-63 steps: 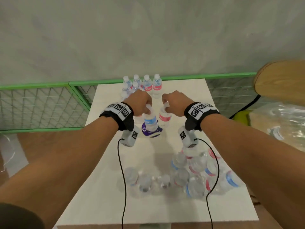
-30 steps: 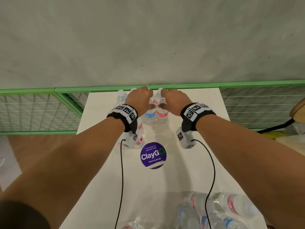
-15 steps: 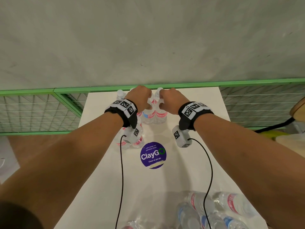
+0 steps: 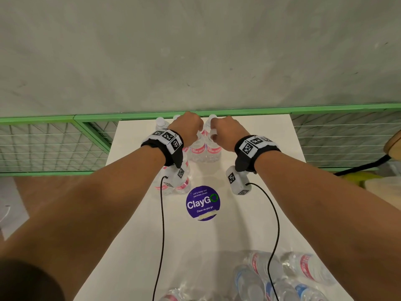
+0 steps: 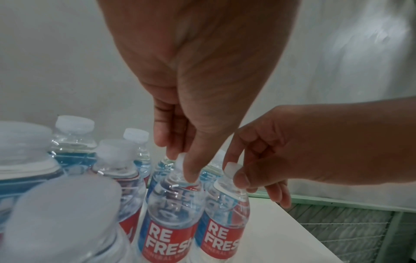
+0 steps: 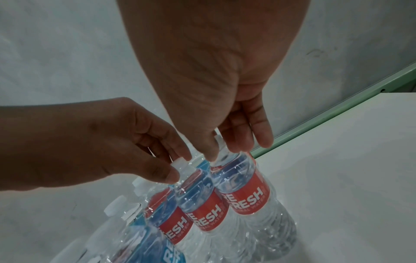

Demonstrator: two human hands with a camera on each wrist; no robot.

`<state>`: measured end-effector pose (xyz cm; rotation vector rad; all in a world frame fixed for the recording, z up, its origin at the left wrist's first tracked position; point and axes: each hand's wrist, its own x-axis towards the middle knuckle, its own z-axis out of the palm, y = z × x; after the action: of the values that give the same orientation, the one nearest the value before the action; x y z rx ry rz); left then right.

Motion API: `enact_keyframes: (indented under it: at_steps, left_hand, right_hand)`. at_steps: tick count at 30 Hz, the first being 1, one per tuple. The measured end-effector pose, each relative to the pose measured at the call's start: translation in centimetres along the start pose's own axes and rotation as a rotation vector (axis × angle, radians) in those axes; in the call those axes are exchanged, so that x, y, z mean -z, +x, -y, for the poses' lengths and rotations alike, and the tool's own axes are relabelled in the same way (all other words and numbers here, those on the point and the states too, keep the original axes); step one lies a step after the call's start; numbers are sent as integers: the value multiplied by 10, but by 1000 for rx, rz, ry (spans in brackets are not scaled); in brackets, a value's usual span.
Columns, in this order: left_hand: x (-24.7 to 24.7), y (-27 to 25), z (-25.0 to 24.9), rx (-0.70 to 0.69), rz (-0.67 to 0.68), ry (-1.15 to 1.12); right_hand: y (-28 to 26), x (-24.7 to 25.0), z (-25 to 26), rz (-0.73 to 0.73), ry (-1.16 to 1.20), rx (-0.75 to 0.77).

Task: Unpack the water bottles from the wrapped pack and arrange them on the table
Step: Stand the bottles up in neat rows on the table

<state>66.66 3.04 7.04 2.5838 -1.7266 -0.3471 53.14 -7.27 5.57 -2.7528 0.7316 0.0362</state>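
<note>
we have both hands at the far end of the white surface (image 4: 249,213), beyond the round purple claygo sticker (image 4: 202,203). the grip of our left hand (image 4: 187,129) pinches the white cap of a clear plastic water bottle with a red label (image 5: 171,218); our right hand (image 4: 225,132) pinches the cap of the matching red-label bottle (image 5: 223,224) just beside it, both standing upright. more bottles stand packed close beyond and to the left of the sticker. the risk, as we judge it, is a nudge: a fingertip or wrist camera catching a neighbour as we let go could topple the tight cluster. the clear wrapped pack of remaining bottles (image 4: 280,279) lies on the near side of the sticker, under our dangling cables, which could snag.
</note>
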Motion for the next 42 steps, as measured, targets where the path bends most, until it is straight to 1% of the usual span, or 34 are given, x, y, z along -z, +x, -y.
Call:
enact_keyframes:
  at_steps: [5, 21, 31, 33, 36, 39, 42]
  left_hand:
    - [-2, -2, 1, -3, -32, 3]
    - [-4, -5, 4, -15, -63, 19]
    - [1, -10, 3, -14, -61, 0]
    - [5, -16, 7, -2, -76, -39]
    - [20, -33, 9, -19, -126, -82]
    - [45, -59, 3, -46, -162, -124]
    - [67, -97, -11, -69, -147, -147]
  right_hand:
    - [0, -5, 0, -48, -5, -27]
    - [4, -11, -1, -45, 69, -20]
    - [1, -11, -1, -29, 70, -69]
    - [-3, -8, 1, -24, 86, -102]
    - [-16, 2, 5, -62, 62, -133]
    - [-36, 21, 15, -132, 29, -111]
    - [-67, 43, 29, -121, 37, -57]
